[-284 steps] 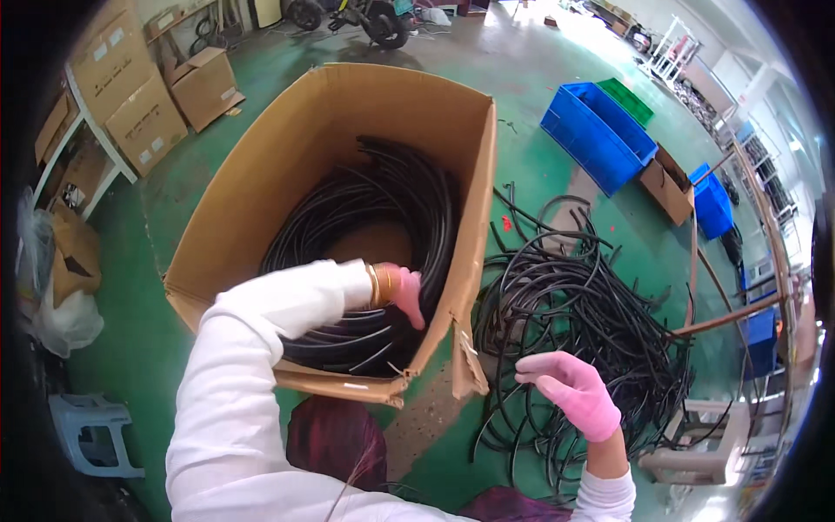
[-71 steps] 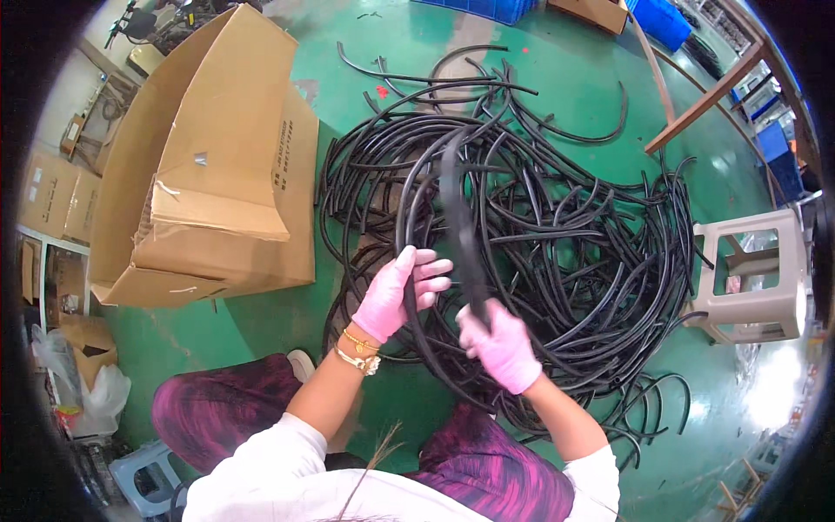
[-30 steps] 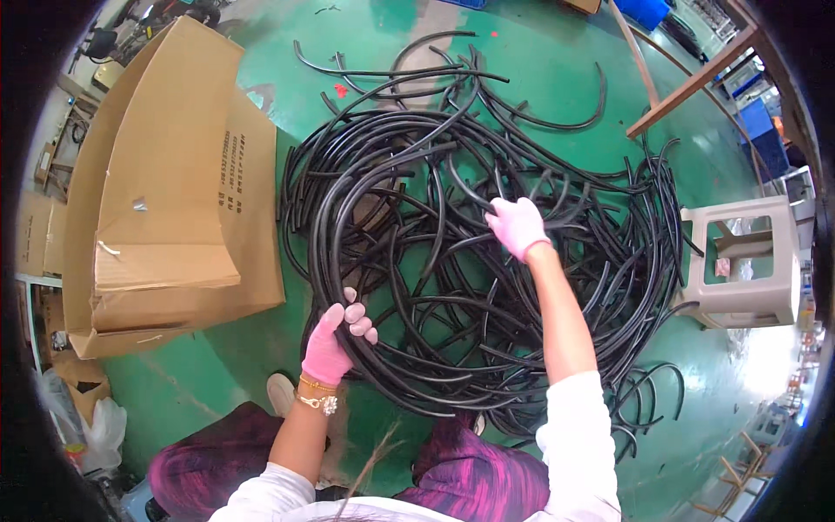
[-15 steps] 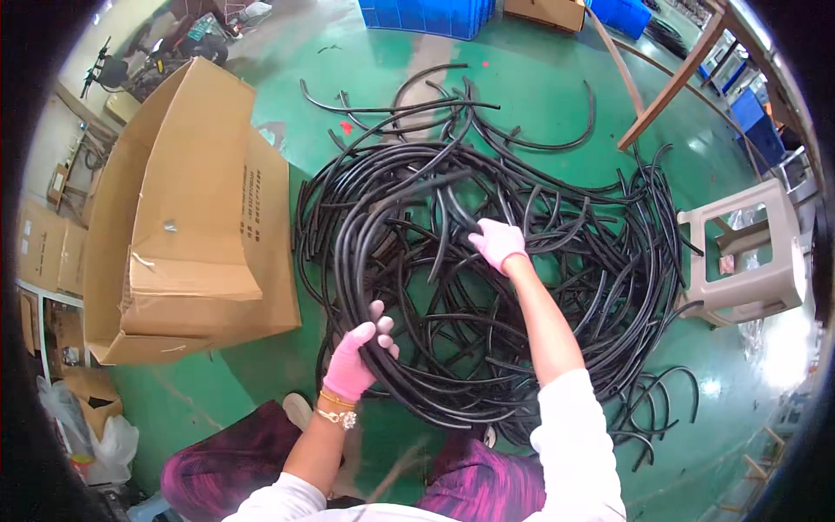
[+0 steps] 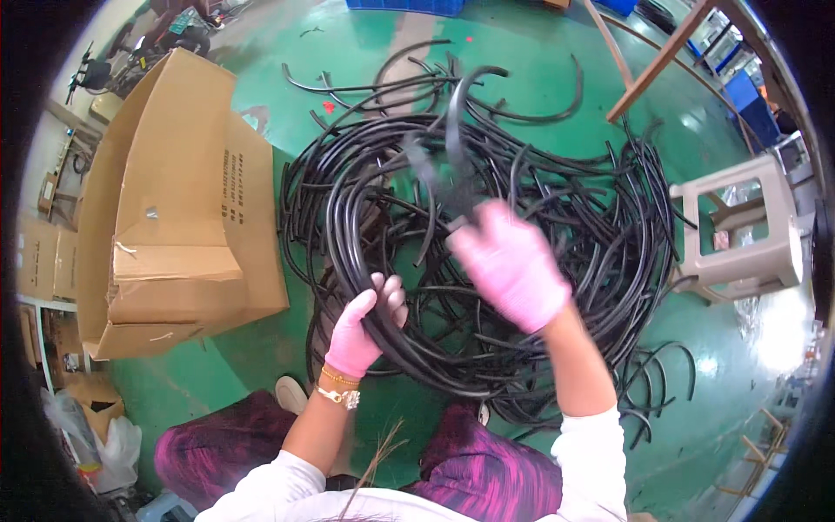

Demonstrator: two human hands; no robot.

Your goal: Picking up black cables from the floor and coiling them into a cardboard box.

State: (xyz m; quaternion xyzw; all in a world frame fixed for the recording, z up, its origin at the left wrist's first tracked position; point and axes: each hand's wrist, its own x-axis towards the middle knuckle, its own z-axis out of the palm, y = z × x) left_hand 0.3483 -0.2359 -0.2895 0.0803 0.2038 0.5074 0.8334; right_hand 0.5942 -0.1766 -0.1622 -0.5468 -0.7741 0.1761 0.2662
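My left hand (image 5: 358, 329), in a pink glove with pale fingertips, is closed around a bundle of curved black hoses (image 5: 348, 230). That bundle arcs upward and away from my palm, over a large tangled heap of black hoses (image 5: 639, 222) on the floor. To the right, my right hand (image 5: 515, 270), also in a pink glove, is raised above the heap and smeared by motion. From its fingers a blurred black hose piece (image 5: 454, 122) sticks up with a bent tip. The exact finger grip there is too blurred to make out.
An open cardboard box (image 5: 187, 187) stands left of the heap. A beige plastic stool (image 5: 739, 230) lies on its side at the right. Wooden legs (image 5: 657, 65) slant down at the upper right; a blue crate (image 5: 409, 7) is at the far edge. Loose hose ends spread across the green floor.
My right hand has come up and closer, swinging a hose piece upright out of the heap. My left hand has kept its hold on the bundle. The whole view has shifted slightly.
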